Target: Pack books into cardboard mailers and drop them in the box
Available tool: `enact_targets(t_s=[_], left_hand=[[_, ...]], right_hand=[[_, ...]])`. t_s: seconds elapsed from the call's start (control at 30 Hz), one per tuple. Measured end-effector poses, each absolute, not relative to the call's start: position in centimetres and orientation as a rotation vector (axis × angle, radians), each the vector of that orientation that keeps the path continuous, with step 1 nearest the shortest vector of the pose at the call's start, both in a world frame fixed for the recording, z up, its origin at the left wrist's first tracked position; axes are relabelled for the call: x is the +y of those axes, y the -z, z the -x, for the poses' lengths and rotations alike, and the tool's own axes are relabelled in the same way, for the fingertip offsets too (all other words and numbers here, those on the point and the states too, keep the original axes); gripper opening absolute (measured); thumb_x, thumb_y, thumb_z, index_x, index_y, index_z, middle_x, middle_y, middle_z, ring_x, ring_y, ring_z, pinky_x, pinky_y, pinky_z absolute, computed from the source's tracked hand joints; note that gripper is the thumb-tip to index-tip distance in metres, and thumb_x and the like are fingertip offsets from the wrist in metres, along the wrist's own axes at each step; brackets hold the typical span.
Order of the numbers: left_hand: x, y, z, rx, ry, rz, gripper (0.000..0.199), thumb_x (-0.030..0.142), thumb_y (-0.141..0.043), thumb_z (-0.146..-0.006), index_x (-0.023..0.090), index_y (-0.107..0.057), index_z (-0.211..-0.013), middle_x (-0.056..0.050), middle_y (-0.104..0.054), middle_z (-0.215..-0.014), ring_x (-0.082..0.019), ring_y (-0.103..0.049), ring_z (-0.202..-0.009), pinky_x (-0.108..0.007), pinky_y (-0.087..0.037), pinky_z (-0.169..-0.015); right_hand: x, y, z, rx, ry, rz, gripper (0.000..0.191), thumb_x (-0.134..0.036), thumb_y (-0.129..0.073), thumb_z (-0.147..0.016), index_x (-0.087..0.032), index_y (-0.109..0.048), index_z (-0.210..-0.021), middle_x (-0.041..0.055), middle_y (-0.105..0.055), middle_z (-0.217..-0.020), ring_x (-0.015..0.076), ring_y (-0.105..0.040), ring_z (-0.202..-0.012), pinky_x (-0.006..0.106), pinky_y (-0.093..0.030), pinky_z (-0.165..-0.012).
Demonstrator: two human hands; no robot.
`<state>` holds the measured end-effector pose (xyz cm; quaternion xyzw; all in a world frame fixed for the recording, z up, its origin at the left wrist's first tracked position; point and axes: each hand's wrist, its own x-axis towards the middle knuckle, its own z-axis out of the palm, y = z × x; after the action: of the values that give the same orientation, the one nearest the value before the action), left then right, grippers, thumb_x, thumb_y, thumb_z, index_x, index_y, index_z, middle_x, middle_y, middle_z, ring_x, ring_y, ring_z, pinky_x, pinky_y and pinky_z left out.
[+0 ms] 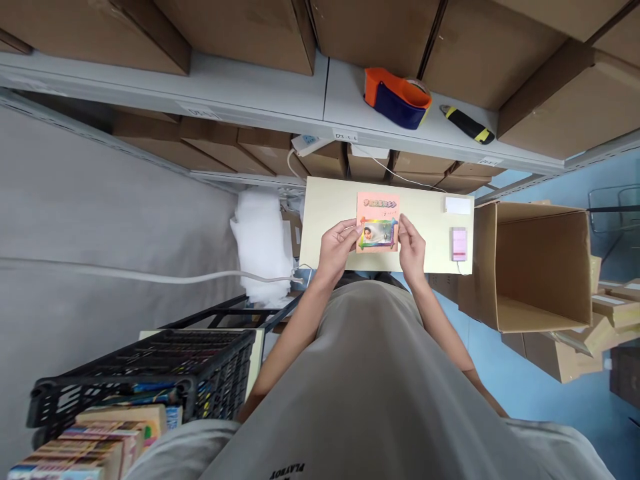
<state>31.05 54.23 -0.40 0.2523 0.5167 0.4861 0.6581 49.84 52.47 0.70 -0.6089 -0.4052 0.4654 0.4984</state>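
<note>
A pink book [378,207] with a rainbow-framed picture on its cover is held over the pale table [330,200], cover facing up toward me. My left hand [340,248] grips its left edge, thumb resting on the cover near the picture. On the opposite side, my right hand [412,248] is closed at the book's right edge, with the fingers along that edge. To the right on the table lie a phone [459,244] with a lit pinkish screen and a small white box [457,205].
A shelf above carries cartons, an orange and blue tape dispenser [397,98] and a utility knife [467,125]. Right of the table stands an open cardboard box [543,267]. White packing wrap [263,240] sits at left, and a black crate [150,360] with books at lower left.
</note>
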Motion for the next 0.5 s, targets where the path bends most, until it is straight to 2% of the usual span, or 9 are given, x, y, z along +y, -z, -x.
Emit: enact_targets(t_s=[0.1,0.17,0.27,0.33,0.4,0.5], left_hand=[[54.0,0.1,-31.9,1.26,-1.213,-0.649,0.063,0.064,-0.101,-0.075,0.017,-0.079,-0.111,-0.013,-0.089,-0.109,-0.027,-0.087,-0.099,-0.039,-0.071,-0.091],[53.4,-0.4,-32.7,1.321,-1.273,-0.729,0.058,0.063,-0.098,-0.08,0.018,-0.08,-0.112,-0.014,-0.089,-0.114,-0.029,-0.087,-0.104,-0.042,-0.072,-0.096],[52.1,-1.6,-33.8,1.32,-1.261,-0.973,0.047,0.058,-0.09,-0.09,0.02,-0.083,-0.117,-0.013,-0.088,-0.124,-0.03,-0.086,-0.114,-0.045,-0.072,-0.101],[51.4,-2.4,-34.0,1.265,-1.208,-1.158,0.041,0.053,-0.087,-0.095,0.022,-0.085,-0.121,-0.011,-0.087,-0.129,-0.03,-0.084,-0.121,-0.042,-0.072,-0.101],[51.4,-2.8,-33.7,1.254,-1.176,-1.236,0.038,0.052,-0.082,-0.098,0.023,-0.085,-0.122,-0.011,-0.086,-0.128,-0.028,-0.084,-0.117,-0.039,-0.073,-0.096],[52.3,-2.5,-32.4,1.346,-1.225,-1.135,0.046,0.056,-0.081,-0.099,0.02,-0.082,-0.129,-0.014,-0.085,-0.131,-0.024,-0.083,-0.107,-0.036,-0.071,-0.089]], right_hand=[[51.7,-0.7,-49.0,-1.027,-1.042,1.458,0.08,-0.078,-0.06,-0.106,-0.027,-0.061,-0.167,0.013,-0.06,-0.173,0.032,-0.058,-0.162,0.057,-0.046,-0.137],[51.2,-1.1,-48.0,-1.06,-1.145,1.41,0.082,-0.079,-0.066,-0.102,-0.026,-0.063,-0.165,0.0135,-0.063,-0.17,0.0331,-0.061,-0.159,0.056,-0.049,-0.136],[50.7,-2.0,-46.8,-1.067,-1.23,1.395,0.081,-0.079,-0.078,-0.095,-0.023,-0.072,-0.152,0.0134,-0.073,-0.158,0.0337,-0.07,-0.149,0.05,-0.058,-0.128],[50.7,-2.5,-46.8,-1.042,-1.209,1.418,0.071,-0.078,-0.078,-0.095,-0.022,-0.078,-0.139,0.0124,-0.081,-0.145,0.0327,-0.077,-0.138,0.046,-0.065,-0.12],[51.0,-2.9,-47.5,-0.996,-1.206,1.417,0.064,-0.078,-0.076,-0.097,-0.022,-0.08,-0.13,0.0111,-0.086,-0.132,0.0317,-0.081,-0.127,0.044,-0.069,-0.112],[51.5,-3.6,-49.0,-0.932,-1.276,1.369,0.063,-0.077,-0.079,-0.095,-0.023,-0.08,-0.129,0.0102,-0.088,-0.124,0.0324,-0.083,-0.125,0.047,-0.07,-0.109]])
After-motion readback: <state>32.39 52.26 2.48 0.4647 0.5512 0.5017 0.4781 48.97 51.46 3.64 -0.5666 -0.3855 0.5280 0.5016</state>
